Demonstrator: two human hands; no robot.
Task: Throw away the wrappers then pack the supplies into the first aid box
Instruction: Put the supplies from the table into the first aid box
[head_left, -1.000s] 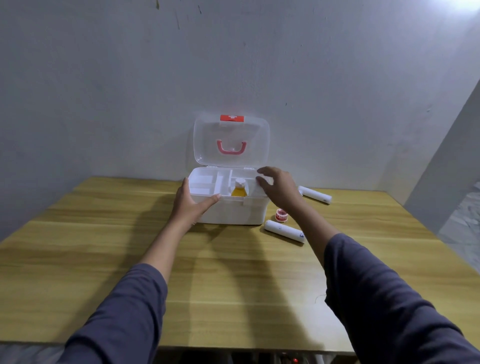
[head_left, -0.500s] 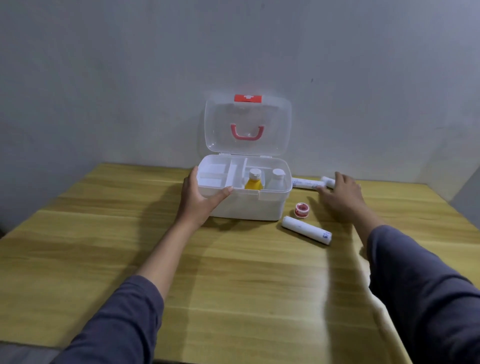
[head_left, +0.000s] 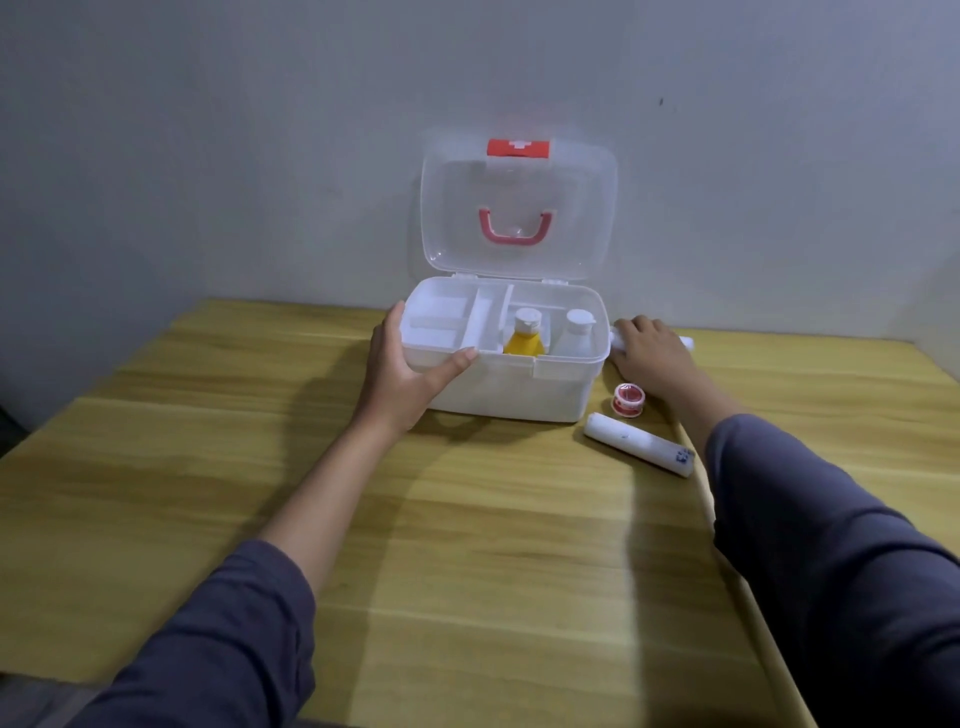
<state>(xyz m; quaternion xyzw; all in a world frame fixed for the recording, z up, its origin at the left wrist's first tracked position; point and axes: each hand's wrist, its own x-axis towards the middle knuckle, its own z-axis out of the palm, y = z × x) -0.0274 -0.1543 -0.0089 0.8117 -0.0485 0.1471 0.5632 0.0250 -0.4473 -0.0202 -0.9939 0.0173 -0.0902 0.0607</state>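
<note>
left hand (head_left: 402, 371) clamps the first aid box (head_left: 511, 387) corner; right hand (head_left: 652, 353) covers a white roll (head_left: 684, 341), grip unclear.

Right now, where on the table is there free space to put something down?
The wooden table is bare left of the first aid box and in front, between both sleeves. Right of the box is crowded: right hand, tape roll, bandage roll.
</note>
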